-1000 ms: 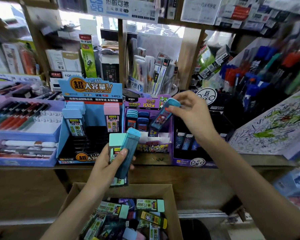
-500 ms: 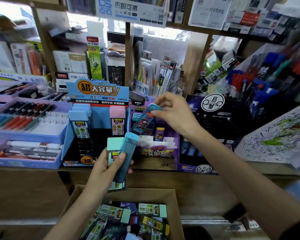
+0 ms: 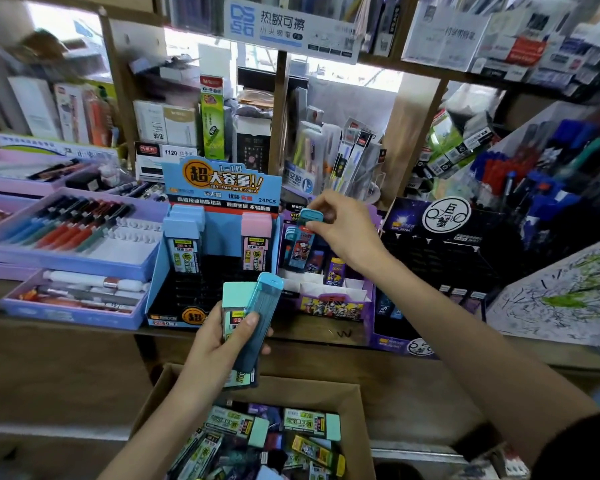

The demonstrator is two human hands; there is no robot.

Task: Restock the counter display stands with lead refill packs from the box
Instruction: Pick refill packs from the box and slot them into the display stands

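Across the middle of the view runs a wooden counter (image 3: 312, 332), with crowded stationery shelves behind it at 12 o'clock. At 9 o'clock lie purple pen trays (image 3: 83, 261), stacked in steps and holding rows of pens. At 3 o'clock stands a black display stand (image 3: 430, 254) with a round white logo on its header. At 6 o'clock, below the counter edge, sits an open cardboard box (image 3: 309, 389) with loose lead refill packs (image 3: 305, 424) lying jumbled inside it, most of them green-labelled with mint caps.

Near the centre, slightly toward 9 o'clock, a blue display stand (image 3: 222, 237) rests on the counter. It holds blue-capped packs (image 3: 182, 244) upright in its left column and a pink-capped pack (image 3: 255, 244) in its right column. Just beside it, toward 3 o'clock, stands a purple display stand (image 3: 329, 303) with a cartoon front panel, white dividers and a few packs in its back rows.

The left hand (image 3: 215, 344), raised above the box toward 6 o'clock, grips two packs together: a flat mint-capped pack (image 3: 234, 296) behind, and a slim teal case (image 3: 262, 313) in front under the thumb, tilted to the right. The right hand (image 3: 347, 230), at centre just toward 1 o'clock, pinches the teal cap of a cartoon-printed pack (image 3: 300, 247), which hangs nearly upright over the left rear of the purple stand. I cannot tell whether its lower end is seated in a slot.
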